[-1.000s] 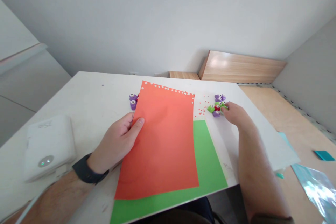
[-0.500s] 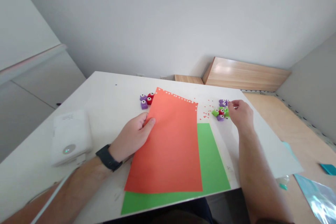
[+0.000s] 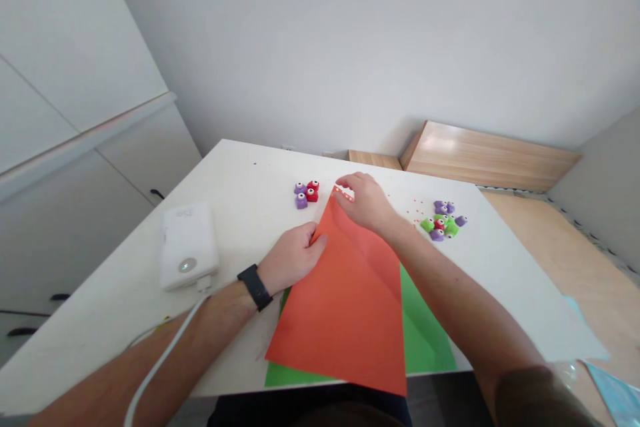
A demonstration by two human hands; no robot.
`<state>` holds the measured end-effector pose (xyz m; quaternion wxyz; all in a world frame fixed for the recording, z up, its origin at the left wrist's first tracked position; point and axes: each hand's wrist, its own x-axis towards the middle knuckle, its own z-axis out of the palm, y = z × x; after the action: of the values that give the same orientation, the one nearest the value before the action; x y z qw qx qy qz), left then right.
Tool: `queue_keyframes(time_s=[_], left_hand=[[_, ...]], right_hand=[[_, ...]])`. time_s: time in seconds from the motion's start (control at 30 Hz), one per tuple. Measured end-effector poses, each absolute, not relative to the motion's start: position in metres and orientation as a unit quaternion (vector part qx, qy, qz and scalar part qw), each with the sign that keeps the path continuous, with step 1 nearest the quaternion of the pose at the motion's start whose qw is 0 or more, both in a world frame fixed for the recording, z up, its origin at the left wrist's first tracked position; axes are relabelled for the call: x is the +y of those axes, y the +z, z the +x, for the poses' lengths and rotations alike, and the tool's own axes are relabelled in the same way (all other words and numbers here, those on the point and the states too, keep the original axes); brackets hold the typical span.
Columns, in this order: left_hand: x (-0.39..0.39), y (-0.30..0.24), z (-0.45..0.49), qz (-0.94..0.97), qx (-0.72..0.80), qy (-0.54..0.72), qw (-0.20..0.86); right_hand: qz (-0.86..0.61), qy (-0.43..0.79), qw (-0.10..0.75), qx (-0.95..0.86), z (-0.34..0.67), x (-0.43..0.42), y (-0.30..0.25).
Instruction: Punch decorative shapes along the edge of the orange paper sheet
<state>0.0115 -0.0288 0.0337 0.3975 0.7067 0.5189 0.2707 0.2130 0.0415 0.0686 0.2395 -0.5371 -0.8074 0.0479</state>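
Observation:
An orange-red paper sheet [image 3: 350,300] with a row of punched holes along its far edge lies on a green sheet [image 3: 425,340] on the white table [image 3: 235,213]. My left hand [image 3: 293,260], with a dark watch on the wrist, pinches the orange sheet's left edge, thumb on top. My right hand [image 3: 365,200] reaches across and rests on the sheet's far punched edge, fingers curled down onto it. A small group of purple and red paper punches [image 3: 306,193] sits just left of that hand. A second cluster of green, purple and red punches [image 3: 443,221] lies to the right.
A white box-shaped device [image 3: 187,243] with a round light and a white cable [image 3: 160,360] sits at the left. Tiny red paper bits [image 3: 415,212] are scattered near the right cluster. Wooden boards [image 3: 490,153] lean behind the table. A white cabinet [image 3: 75,147] stands left.
My right hand left the right punch cluster and moved left onto the orange sheet's far edge. The view swung left. My left hand kept its hold on the sheet.

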Motion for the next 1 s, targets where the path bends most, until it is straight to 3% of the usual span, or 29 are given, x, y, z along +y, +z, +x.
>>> queue_keyframes(time_s=[0.2,0.33,0.43,0.6,0.67,0.83,1.0], left_hand=[[-0.028,0.034,0.012,0.713,0.519,0.259,0.395],[-0.029,0.035,0.012,0.714,0.519,0.257,0.395],[-0.029,0.035,0.012,0.712,0.522,0.256,0.394],[-0.029,0.035,0.012,0.708,0.528,0.259,0.39],[-0.03,0.034,0.012,0.708,0.529,0.262,0.388],[-0.03,0.034,0.011,0.708,0.529,0.27,0.382],[-0.031,0.037,0.011,0.71,0.531,0.267,0.377]], right_hand=[[-0.559,0.026,0.057,-0.827,0.159,0.08,0.057],[-0.566,0.019,0.045,-0.823,0.151,0.084,0.05],[-0.563,0.023,0.105,-0.819,0.159,0.078,0.052],[-0.55,0.118,0.377,-0.736,0.202,0.064,0.069],[-0.55,0.185,0.45,-0.678,0.228,0.054,0.074],[-0.547,0.338,0.487,-0.59,0.298,0.015,0.068],[-0.561,0.39,0.517,-0.516,0.34,-0.015,0.037]])
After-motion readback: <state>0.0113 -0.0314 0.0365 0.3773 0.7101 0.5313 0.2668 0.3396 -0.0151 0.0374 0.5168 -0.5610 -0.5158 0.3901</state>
